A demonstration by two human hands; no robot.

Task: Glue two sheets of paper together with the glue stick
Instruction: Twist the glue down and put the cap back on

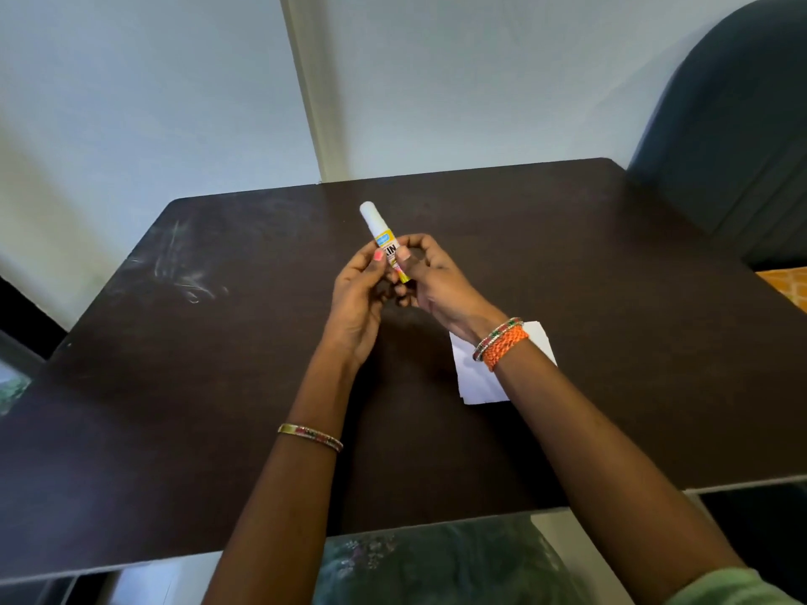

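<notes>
A glue stick (379, 231) with a white cap and yellow label is held above the middle of the dark table, cap pointing up and away. My left hand (358, 299) grips its lower body from the left with thumb on the label. My right hand (436, 286) pinches the same lower part from the right. The cap is on. White paper sheets (480, 377) lie stacked on the table under my right wrist, partly hidden by the forearm.
The dark brown table (218, 342) has chalky scuff marks at its left side. A dark upholstered chair (733, 146) stands at the far right. A white wall runs behind the table.
</notes>
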